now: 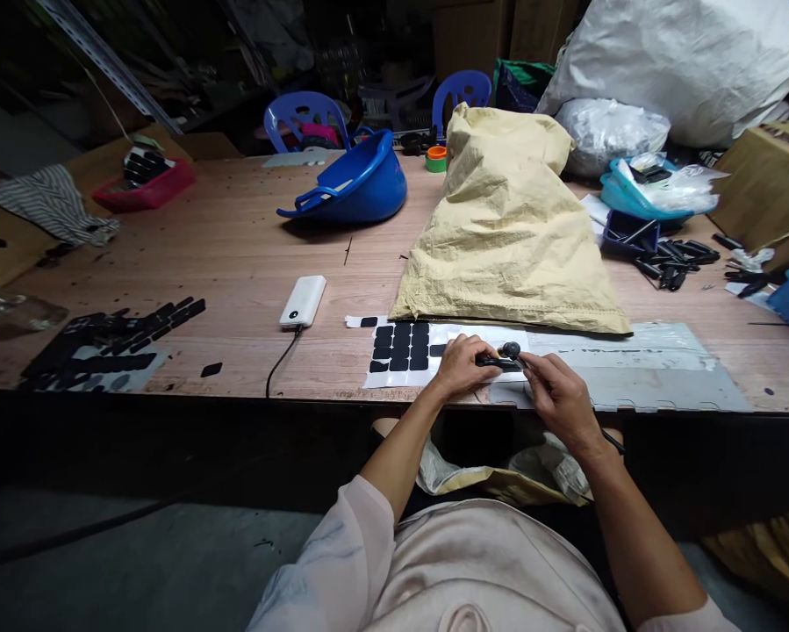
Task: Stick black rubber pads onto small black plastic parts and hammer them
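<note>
Near the table's front edge, my left hand (466, 364) is closed on a small black part (494, 361) lying low over a white sheet. My right hand (561, 397) pinches something dark and thin beside a round black knob (511, 350) at the part's right end; its exact shape is too small to tell. Left of my left hand, a backing sheet (404, 379) carries rows of black rounded stickers (400, 348). A grey plastic sheet (670, 386) extends to the right under my right hand.
A large tan sack (505, 228) stands just behind my hands. Left of it are a white power bank (303, 301) with a cable and a tilted blue basin (368, 184). Black strips (150, 325) lie at the left; black parts (677, 262) and a teal basket (654, 197) sit at the right.
</note>
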Action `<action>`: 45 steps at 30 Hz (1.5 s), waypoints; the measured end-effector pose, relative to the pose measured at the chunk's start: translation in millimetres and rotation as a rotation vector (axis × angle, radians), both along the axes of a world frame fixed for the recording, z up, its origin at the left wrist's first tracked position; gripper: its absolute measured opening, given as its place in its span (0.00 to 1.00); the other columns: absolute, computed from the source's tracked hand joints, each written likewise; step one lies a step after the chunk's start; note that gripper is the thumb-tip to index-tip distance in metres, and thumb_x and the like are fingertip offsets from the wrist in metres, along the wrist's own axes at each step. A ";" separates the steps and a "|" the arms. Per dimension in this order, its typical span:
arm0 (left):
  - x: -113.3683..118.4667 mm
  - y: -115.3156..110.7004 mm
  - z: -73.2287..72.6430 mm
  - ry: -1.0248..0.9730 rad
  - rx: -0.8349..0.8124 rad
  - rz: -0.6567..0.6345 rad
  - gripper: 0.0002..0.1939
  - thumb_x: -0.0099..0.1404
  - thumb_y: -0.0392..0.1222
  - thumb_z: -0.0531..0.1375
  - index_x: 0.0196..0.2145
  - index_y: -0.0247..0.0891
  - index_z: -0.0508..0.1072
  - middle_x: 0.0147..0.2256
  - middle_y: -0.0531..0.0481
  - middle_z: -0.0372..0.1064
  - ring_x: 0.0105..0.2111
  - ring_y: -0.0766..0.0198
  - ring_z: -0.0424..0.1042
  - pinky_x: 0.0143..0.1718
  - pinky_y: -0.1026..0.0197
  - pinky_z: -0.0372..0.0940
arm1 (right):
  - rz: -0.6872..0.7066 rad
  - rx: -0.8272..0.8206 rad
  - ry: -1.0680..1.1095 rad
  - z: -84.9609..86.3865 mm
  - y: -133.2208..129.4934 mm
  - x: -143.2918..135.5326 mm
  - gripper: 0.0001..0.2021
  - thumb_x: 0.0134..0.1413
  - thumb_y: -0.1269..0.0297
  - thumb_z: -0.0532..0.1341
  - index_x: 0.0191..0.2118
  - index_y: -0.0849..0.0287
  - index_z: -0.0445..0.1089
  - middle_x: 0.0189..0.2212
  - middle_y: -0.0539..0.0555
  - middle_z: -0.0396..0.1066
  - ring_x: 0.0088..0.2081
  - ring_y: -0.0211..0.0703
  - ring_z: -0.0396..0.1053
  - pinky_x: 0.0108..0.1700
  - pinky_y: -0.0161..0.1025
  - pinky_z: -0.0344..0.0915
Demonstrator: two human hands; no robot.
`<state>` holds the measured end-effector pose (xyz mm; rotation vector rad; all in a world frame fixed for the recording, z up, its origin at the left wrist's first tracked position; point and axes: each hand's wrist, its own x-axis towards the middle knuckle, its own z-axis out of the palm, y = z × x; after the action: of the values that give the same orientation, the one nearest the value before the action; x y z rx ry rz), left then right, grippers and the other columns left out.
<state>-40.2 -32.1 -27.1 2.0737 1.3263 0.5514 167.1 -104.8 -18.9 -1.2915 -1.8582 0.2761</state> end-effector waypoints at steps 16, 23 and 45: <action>-1.3 0.6 -2.0 0.019 0.015 -0.026 0.08 0.63 0.46 0.71 0.40 0.46 0.84 0.40 0.51 0.76 0.45 0.55 0.68 0.54 0.52 0.62 | 0.013 0.046 -0.075 -1.6 -9.4 -5.3 0.19 0.70 0.66 0.55 0.61 0.47 0.74 0.41 0.55 0.77 0.41 0.44 0.77 0.43 0.40 0.74; -1.3 -0.5 -1.9 0.004 0.023 -0.020 0.09 0.63 0.44 0.71 0.42 0.49 0.85 0.40 0.51 0.76 0.46 0.55 0.69 0.54 0.52 0.63 | -0.033 0.050 -0.120 -8.1 -7.3 3.2 0.20 0.69 0.66 0.56 0.61 0.46 0.74 0.41 0.54 0.76 0.40 0.43 0.76 0.40 0.38 0.71; -0.1 -0.4 -1.5 0.026 0.027 -0.011 0.09 0.62 0.44 0.71 0.41 0.45 0.85 0.39 0.50 0.77 0.46 0.54 0.70 0.54 0.51 0.63 | -0.304 0.145 -0.431 -26.3 27.0 80.9 0.13 0.68 0.61 0.59 0.47 0.52 0.81 0.36 0.55 0.76 0.38 0.46 0.68 0.39 0.41 0.61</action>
<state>-40.2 -32.4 -28.6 2.1155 1.3283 0.5427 248.0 -77.8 -45.2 -1.5950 -1.9458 -0.3175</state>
